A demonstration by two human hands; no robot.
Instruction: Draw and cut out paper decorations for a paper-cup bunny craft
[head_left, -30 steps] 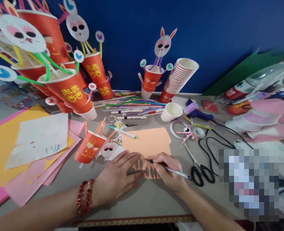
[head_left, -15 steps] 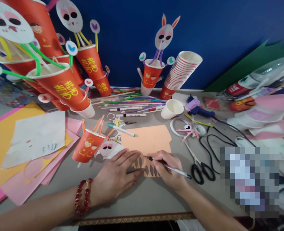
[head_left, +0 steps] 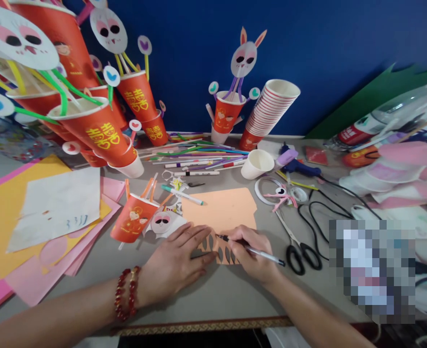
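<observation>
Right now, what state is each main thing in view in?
Left hand: flat, fingers over the peach sheet
Right hand: closed around the pen
Pen: slanted, tip at the sheet
Peach sheet: flat, leaf-shaped holes near its lower edge
Scissors: lying unheld
Green marker: lying partly on the sheet
White cup: upright
Cup stack: nested

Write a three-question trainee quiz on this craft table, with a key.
1. Open: What does the right hand hold while the fingers of the left hand rest on the peach-coloured paper sheet?
2. True or false: The black-handled metal scissors lie to the right of the peach sheet.
3. Multiple choice: Which corner of the peach sheet does the slim white marker with green ends overlap? a) far right b) far left c) near right

Key: 1. A slim, pale-barrelled pen. 2. True. 3. b
</observation>
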